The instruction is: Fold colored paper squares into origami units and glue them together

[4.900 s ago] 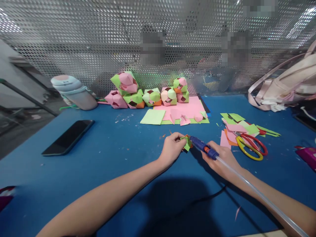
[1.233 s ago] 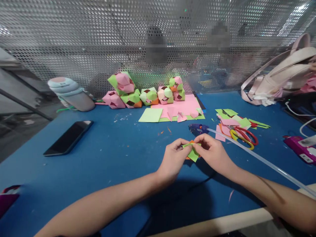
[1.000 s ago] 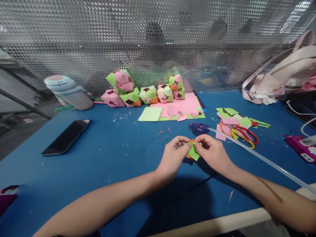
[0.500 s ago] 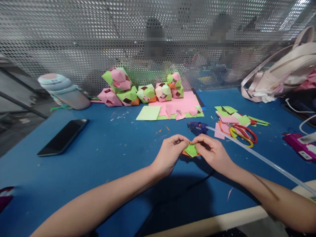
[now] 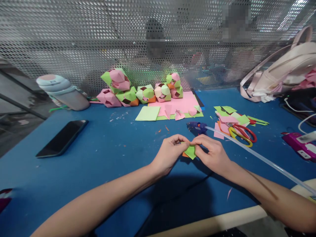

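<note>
Between my two hands is a small folded paper piece point(image 5: 191, 151), green on top with an orange part showing below it. My left hand point(image 5: 169, 153) pinches its left upper edge between thumb and fingers. My right hand point(image 5: 212, 152) grips the right upper edge, and the fingertips of both hands meet there. Just beyond my hands lies a dark blue glue gun point(image 5: 197, 126), with a long clear glue stick point(image 5: 259, 158) running from it to the right over my right forearm's far side.
Folded paper balls point(image 5: 127, 96) stand along the mesh screen, by pink sheets point(image 5: 182, 101) and a pale green stack point(image 5: 148, 113). Scissors point(image 5: 243, 134) lie on paper scraps at right. A phone point(image 5: 63, 138), a bottle point(image 5: 65, 92), a bag point(image 5: 283, 65) and a magenta power strip point(image 5: 298, 145) surround them.
The fingertips have come together along the upper edge of the paper piece. Its green part has turned and less orange shows. The view has shifted slightly.
</note>
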